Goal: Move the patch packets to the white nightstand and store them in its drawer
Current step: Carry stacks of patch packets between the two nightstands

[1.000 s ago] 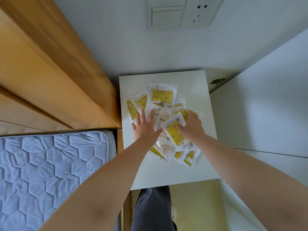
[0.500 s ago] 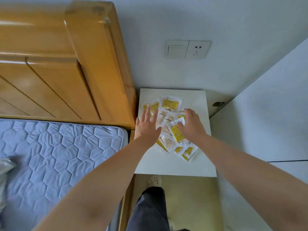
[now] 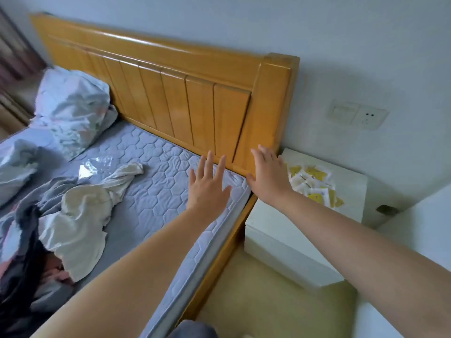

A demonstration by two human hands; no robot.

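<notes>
Several yellow-and-white patch packets (image 3: 313, 182) lie spread on top of the white nightstand (image 3: 280, 230), which stands beside the bed against the wall. My left hand (image 3: 207, 186) hovers over the mattress corner with fingers straight and spread, holding nothing. My right hand (image 3: 268, 174) is raised in front of the headboard post, just left of the packets, fingers straight and empty. The nightstand's front faces me with no drawer pulled out.
A wooden headboard (image 3: 170, 93) and a quilted blue mattress (image 3: 151, 191) fill the left. Crumpled sheets and clothes (image 3: 78, 215) and a pillow (image 3: 70, 106) lie on the bed. A wall switch and socket (image 3: 356, 115) sit above the nightstand. A white panel (image 3: 429, 211) stands at the right.
Both hands have lifted off the packets and swung left toward the bed. The view has turned left, so the packets lie untouched on the nightstand at the right.
</notes>
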